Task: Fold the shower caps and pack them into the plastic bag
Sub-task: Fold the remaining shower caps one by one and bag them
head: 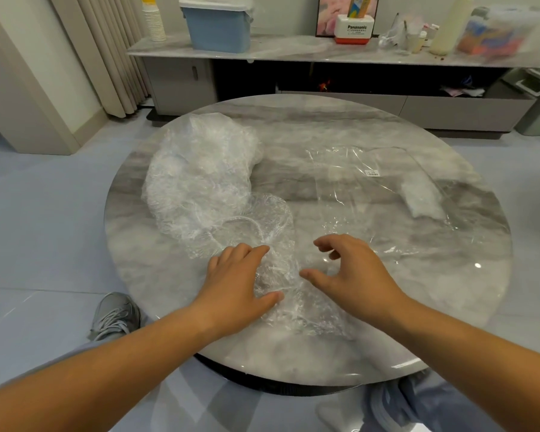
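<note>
A heap of clear crinkled shower caps [197,173] lies on the left half of the round marble table [468,275]. One shower cap [278,275] lies stretched toward the near edge between my hands. My left hand [237,282] rests on its left side with fingers spread and thumb on the plastic. My right hand [353,269] hovers just right of it, fingers loosely curved, holding nothing. A flat clear plastic bag [371,194] with a small white label lies on the right; a folded white bundle [421,198] sits inside its far right end.
A low grey cabinet [293,51] stands behind the table with a blue lidded bin [219,23], stacked paper cups [153,20], a red-and-white Panasonic box [354,29] and bottles. My grey shoe [116,316] is on the floor at the left of the table's near edge.
</note>
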`<state>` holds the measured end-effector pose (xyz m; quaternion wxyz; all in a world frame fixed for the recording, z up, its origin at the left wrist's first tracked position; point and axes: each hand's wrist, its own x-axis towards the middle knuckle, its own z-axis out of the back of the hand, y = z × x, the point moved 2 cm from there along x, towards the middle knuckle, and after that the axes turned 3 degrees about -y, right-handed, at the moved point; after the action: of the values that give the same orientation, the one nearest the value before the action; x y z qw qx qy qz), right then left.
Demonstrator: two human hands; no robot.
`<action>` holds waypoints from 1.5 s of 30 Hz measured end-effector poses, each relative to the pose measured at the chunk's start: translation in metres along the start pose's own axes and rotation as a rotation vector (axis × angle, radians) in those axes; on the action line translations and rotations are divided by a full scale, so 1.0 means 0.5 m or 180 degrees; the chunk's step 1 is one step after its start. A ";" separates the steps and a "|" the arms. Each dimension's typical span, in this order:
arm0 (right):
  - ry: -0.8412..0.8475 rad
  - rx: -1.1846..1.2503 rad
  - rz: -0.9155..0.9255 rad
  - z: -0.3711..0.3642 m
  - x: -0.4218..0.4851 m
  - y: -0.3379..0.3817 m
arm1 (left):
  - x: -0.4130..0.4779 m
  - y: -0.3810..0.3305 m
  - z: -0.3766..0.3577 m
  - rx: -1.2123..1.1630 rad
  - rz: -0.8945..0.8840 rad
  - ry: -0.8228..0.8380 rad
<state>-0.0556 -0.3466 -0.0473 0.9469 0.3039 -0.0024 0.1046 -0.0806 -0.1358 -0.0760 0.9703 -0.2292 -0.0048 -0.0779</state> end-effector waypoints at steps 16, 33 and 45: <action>0.0185 0.0615 0.1175 -0.008 -0.047 -0.002 | -0.003 -0.007 0.004 -0.0141 -0.0199 -0.0028; 0.0541 -0.1101 0.2428 -0.041 -0.139 -0.054 | -0.022 -0.034 0.032 0.0528 -0.0143 0.0388; 0.0463 -0.1171 0.2520 -0.027 -0.152 -0.079 | -0.018 -0.023 0.044 -0.0449 0.0651 0.0528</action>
<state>-0.1228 -0.3849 -0.0863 0.8700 0.0978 -0.0705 0.4782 -0.0906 -0.1346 -0.0516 0.9517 -0.2888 0.1042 0.0026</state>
